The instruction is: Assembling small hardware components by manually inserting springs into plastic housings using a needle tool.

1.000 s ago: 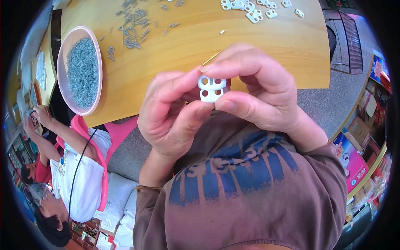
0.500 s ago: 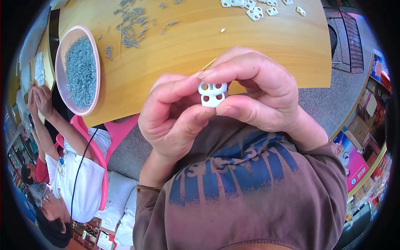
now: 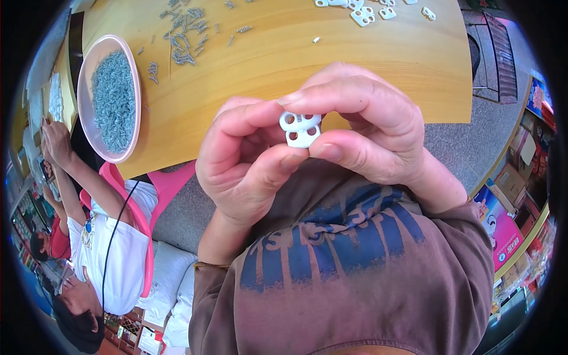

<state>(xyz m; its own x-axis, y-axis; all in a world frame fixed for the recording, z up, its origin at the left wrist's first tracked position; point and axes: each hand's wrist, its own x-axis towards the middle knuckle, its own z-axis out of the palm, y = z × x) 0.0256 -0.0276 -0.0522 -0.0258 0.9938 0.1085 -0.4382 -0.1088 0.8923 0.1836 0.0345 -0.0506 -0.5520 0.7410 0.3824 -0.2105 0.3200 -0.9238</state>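
In the head view, both hands are raised close to the camera, above the near edge of the wooden table (image 3: 367, 65). Between them is a small white plastic piece (image 3: 300, 128) with round holes. The left hand (image 3: 248, 165) pinches it from below and from the left, thumb pressed against its lower edge, fingers curled narrow around it. The right hand (image 3: 367, 127) closes on it from above and the right, forefinger over the top and thumb underneath.

On the table, at the left, a pink bowl (image 3: 89, 77) holds a heap of small metal springs (image 3: 113, 100). Loose springs (image 3: 180, 35) lie scattered beside it. More white plastic pieces (image 3: 370, 12) lie at the far edge. Another person in a white shirt (image 3: 112, 248) sits at the left.
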